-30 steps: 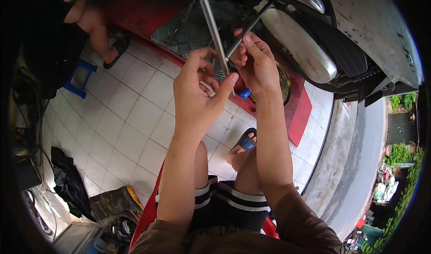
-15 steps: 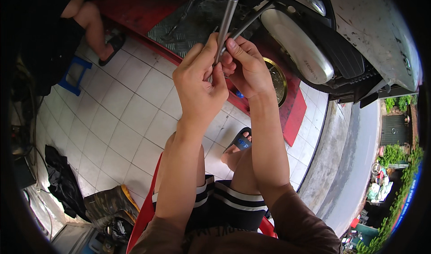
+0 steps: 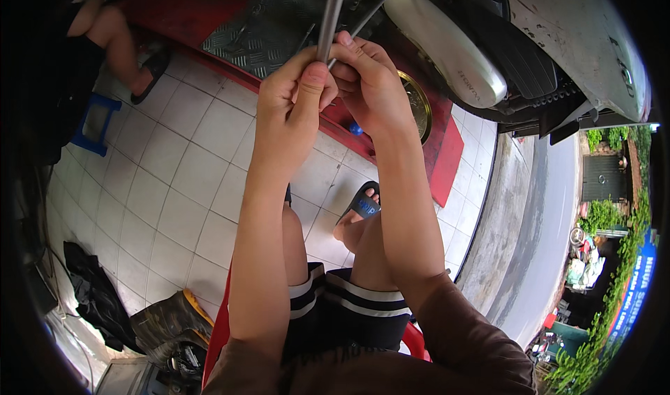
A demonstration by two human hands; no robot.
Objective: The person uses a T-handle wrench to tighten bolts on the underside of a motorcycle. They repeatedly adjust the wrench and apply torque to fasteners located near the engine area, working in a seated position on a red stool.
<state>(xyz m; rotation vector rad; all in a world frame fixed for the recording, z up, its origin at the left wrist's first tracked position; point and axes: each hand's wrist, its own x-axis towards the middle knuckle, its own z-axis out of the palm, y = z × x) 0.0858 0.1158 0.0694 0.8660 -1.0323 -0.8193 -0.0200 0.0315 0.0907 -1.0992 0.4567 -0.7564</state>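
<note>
My left hand (image 3: 296, 98) is closed around the lower end of a smooth silvery metal rod (image 3: 331, 21), with the thumb pressed along it. The rod stands up, tilted slightly right. Against it, my right hand (image 3: 370, 74) is closed on a thinner, dark metal rod (image 3: 373, 12), which slants away to the upper right. The two rods come close together between my fingers; whether they are joined there is hidden.
Beyond my hands is a red lift platform (image 3: 447, 165) with a tread-plate top (image 3: 234, 42). A motorcycle with a silver exhaust cover (image 3: 447, 46) stands on it. Near my right forearm lies a round brass-coloured tray (image 3: 419, 109). Another person's leg (image 3: 118, 46) and a blue stool (image 3: 96, 123) are at left.
My left thumb has moved up onto the silvery rod, and the left fingers have curled in tighter. The whole view has shifted slightly. Both hands still hold the rods.
</note>
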